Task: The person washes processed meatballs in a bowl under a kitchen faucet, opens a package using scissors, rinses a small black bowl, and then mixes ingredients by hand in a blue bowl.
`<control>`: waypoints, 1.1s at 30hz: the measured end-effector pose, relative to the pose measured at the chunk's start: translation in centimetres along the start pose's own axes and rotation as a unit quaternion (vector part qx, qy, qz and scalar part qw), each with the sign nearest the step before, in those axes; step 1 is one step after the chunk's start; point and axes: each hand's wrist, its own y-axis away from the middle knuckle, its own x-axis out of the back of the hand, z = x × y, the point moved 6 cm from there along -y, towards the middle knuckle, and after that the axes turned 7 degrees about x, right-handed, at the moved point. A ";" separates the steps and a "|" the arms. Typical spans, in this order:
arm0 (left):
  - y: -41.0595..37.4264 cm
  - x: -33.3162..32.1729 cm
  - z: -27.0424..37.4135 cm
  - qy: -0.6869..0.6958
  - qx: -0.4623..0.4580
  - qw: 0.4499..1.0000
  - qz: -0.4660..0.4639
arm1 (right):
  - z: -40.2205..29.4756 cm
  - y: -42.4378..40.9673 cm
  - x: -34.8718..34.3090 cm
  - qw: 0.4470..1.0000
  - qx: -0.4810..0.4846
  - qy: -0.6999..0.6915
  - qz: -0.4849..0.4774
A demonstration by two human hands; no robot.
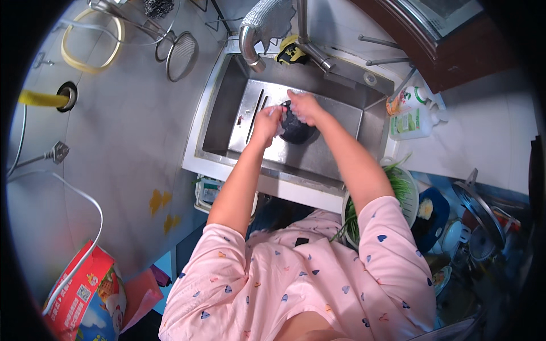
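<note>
Inside the stainless steel sink (pixel 341 149) is a dark round bowl (pixel 296 134). Both of my hands are over it. My left hand (pixel 268 123) is at the bowl's left side, its fingers drawn together on a pale translucent material (pixel 280 127). Across from it, my right hand (pixel 306 107) is above the bowl's upper right edge, thumb raised. More of the pale material shows against its palm and fingers; whether they grip it is unclear. The hands hide part of the bowl, and what the pale material is cannot be made out.
A faucet (pixel 318 57) and a foil-wrapped pipe (pixel 249 47) reach over the sink's back. Pump bottles (pixel 411 123) stand at right. A colander (pixel 410 200) of green stalks sits by my right arm. Strainers (pixel 181 55) hang at left, above a red bag (pixel 76 290).
</note>
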 end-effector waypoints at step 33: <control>0.6 5.1 -2.9 0.031 0.044 0.996 0.065 | 20.8 -6.2 -8.6 0.968 -0.242 -0.060 -0.019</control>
